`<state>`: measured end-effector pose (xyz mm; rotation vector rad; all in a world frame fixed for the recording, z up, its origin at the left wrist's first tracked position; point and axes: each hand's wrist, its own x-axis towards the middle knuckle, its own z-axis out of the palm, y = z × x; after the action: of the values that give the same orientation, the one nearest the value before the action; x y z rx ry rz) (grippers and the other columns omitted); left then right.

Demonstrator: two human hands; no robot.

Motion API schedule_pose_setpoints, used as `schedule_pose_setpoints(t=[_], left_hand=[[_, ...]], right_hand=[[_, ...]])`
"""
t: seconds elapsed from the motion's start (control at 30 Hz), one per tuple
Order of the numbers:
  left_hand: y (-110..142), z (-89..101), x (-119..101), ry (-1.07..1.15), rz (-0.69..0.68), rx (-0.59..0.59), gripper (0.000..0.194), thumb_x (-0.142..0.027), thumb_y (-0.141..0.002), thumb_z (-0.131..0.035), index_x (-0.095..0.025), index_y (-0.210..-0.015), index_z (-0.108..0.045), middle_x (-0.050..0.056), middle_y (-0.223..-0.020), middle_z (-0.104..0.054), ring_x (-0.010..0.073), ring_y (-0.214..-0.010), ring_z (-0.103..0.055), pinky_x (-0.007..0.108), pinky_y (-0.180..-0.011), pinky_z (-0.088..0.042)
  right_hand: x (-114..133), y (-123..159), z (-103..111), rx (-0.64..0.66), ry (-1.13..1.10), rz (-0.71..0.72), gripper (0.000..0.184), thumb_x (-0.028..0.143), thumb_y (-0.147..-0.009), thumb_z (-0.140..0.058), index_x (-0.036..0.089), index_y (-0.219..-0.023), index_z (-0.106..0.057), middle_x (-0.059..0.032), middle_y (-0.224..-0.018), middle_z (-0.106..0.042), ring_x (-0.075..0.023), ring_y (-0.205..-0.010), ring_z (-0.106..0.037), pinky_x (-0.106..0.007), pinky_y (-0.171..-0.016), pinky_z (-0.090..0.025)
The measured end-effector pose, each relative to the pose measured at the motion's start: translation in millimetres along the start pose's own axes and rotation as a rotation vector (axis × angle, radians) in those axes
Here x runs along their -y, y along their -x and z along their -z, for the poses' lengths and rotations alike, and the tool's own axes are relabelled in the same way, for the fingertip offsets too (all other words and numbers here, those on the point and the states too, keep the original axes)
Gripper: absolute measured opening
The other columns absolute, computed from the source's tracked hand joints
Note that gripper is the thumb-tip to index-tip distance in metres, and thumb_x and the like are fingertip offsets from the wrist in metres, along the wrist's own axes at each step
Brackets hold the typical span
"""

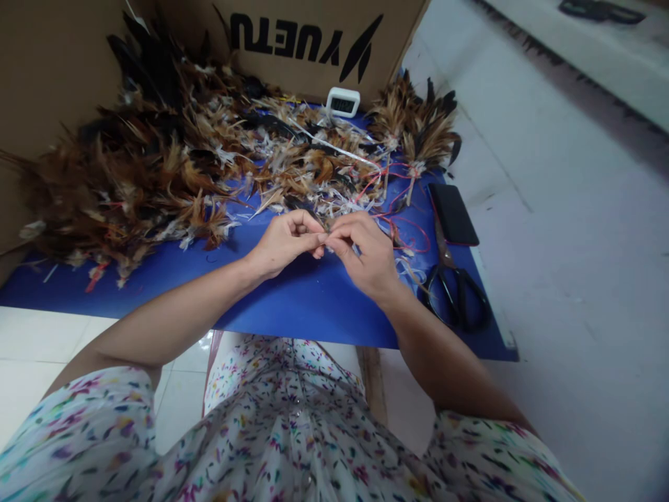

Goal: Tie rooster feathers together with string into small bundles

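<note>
Over the blue tabletop, my left hand (290, 240) and my right hand (366, 251) meet fingertip to fingertip. Both are closed in a pinch on a small feather (327, 227), of which only a dark bit shows between the fingers; the rest is hidden. Just beyond the fingertips lies a loose heap of brown, black and white feathers (313, 167). Pink-red string (418, 226) curls over the table to the right of my right hand.
Black-handled scissors (457, 296) lie at the right, their blades partly under a black phone (454, 215). A white digital clock (343, 102) stands before a cardboard box wall (313, 70). Bunched feathers (418, 125) sit back right; a large feather pile (130, 188) covers the left.
</note>
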<state>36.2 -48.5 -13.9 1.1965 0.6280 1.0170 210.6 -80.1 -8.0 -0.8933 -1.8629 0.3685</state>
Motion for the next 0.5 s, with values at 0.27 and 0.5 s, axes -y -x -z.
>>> schedule_pose_setpoints(t=[0.27, 0.5], left_hand=[[0.9, 3.0, -4.7, -0.082, 0.021, 0.051, 0.044, -0.042, -0.065, -0.089, -0.013, -0.074, -0.057, 0.000, -0.059, -0.067, 0.0087, -0.052, -0.063, 0.022, -0.056, -0.053], [-2.2, 7.5, 0.1, -0.283, -0.157, -0.019, 0.040, -0.041, -0.067, -0.087, -0.015, -0.076, -0.058, -0.001, -0.066, -0.065, 0.0084, -0.059, -0.063, 0.021, -0.058, -0.052]], right_hand=[[-10.8, 4.6, 4.0, 0.154, -0.149, -0.222, 0.020, 0.026, -0.093, -0.058, 0.023, -0.113, -0.058, -0.0031, -0.101, -0.070, -0.0144, -0.085, -0.066, -0.029, -0.075, -0.053], [-11.8, 4.5, 4.1, 0.151, -0.134, -0.271, 0.022, 0.022, -0.090, -0.058, 0.023, -0.111, -0.058, -0.0007, -0.089, -0.069, -0.0138, -0.078, -0.065, -0.029, -0.072, -0.051]])
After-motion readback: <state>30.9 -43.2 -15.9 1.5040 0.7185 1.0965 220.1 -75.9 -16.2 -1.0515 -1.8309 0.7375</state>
